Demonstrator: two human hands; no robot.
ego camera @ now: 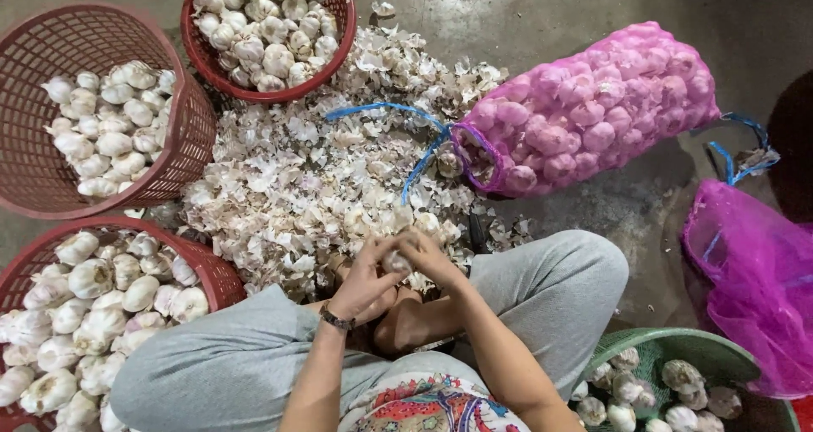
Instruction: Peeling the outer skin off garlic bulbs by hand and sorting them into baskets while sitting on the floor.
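I wear loose light-grey trousers [229,356] that cover both my legs, with my feet bare below them. On my left wrist sits 1 dark wristwatch [335,319] with a narrow band. My top [423,407] is white with a busy red, blue and yellow print, and my forearms are uncovered.

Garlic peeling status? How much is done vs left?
Done: three red baskets hold cleaned bulbs, and a heap of papery skins covers the floor. In hand: both hands, left hand and right hand, work one garlic bulb. Left: the pink mesh sack looks nearly full.
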